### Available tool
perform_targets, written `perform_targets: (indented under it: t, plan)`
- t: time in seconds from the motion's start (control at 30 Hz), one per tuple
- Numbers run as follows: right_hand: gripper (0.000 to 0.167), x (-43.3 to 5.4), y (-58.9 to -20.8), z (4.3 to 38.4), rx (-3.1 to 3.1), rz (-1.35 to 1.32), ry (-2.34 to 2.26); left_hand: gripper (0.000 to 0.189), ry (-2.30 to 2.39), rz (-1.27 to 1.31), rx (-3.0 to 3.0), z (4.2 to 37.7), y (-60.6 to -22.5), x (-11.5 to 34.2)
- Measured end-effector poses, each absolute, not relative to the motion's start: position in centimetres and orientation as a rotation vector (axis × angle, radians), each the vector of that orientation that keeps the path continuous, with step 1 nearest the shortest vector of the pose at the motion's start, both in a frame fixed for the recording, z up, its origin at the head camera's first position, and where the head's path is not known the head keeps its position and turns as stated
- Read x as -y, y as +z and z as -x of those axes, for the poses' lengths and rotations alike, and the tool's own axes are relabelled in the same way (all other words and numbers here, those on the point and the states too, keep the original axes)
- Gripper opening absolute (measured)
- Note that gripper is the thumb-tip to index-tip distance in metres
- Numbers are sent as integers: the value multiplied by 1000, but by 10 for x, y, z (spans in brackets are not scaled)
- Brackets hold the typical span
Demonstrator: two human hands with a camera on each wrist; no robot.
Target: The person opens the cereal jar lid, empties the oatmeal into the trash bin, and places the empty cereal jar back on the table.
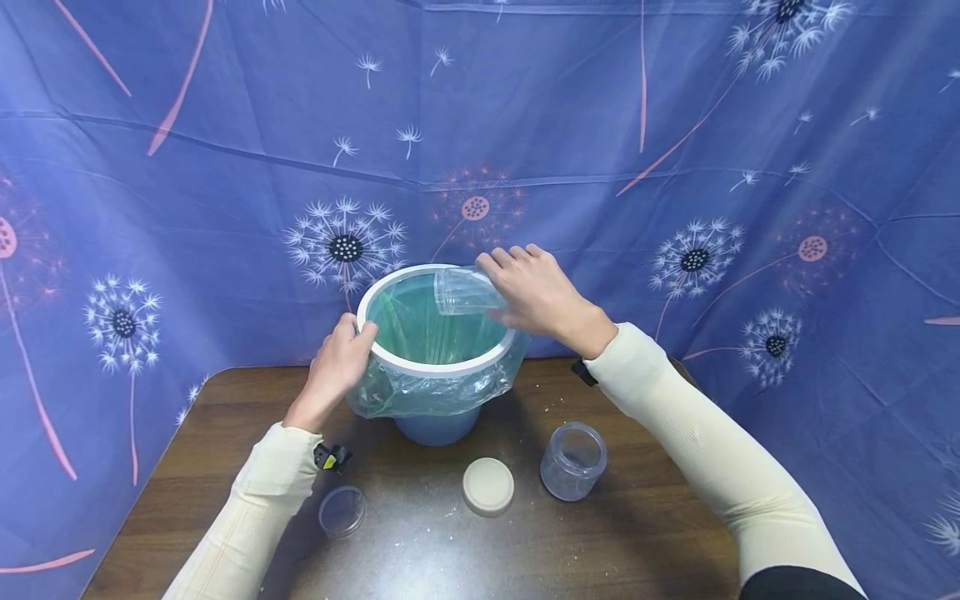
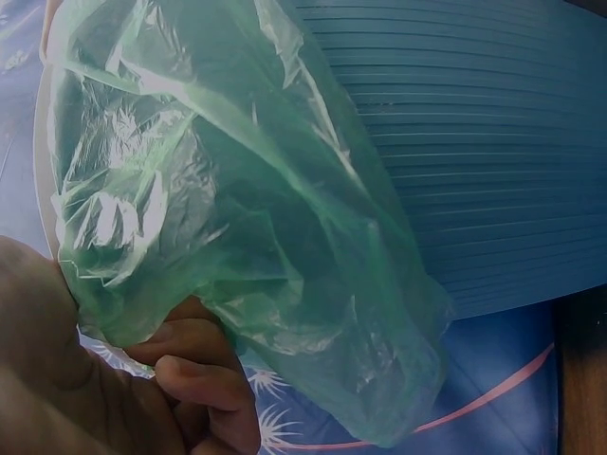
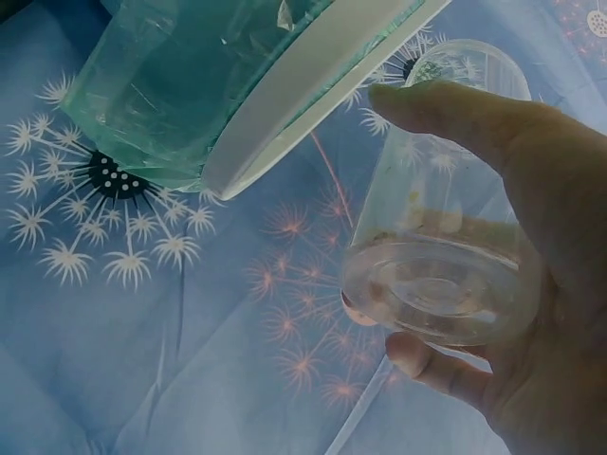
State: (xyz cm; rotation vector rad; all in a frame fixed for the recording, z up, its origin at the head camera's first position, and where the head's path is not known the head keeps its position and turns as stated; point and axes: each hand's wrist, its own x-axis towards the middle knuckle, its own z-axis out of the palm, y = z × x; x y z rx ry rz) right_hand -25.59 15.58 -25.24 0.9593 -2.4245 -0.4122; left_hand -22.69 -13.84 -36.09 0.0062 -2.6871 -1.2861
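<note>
My left hand (image 1: 341, 358) grips the left side of the white rim (image 1: 420, 364) of a blue trash bin (image 1: 437, 427). A green plastic bag (image 2: 237, 180) lines the bin and hangs over its outside. My right hand (image 1: 536, 287) holds a clear jar (image 1: 457, 292) on its side, mouth to the left, over the right part of the bin's opening. In the right wrist view, thumb and fingers wrap around the jar (image 3: 432, 275); a brownish tint shows near its base, and I cannot tell whether it holds anything.
On the brown table (image 1: 405, 550) stand a second clear jar (image 1: 567, 479) at the right and a cream round lid (image 1: 488, 485) near the middle. A clear round lid (image 1: 342, 511) lies at the left. Small crumbs are scattered about. A blue dandelion-print cloth (image 1: 562, 108) hangs behind.
</note>
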Motion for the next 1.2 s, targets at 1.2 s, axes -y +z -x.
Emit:
perform_targets:
  t: [1.2]
  plan:
    - [76,-156,-262,252,2502,-974,-94,37,-1284,-16,2685,226,-360,137]
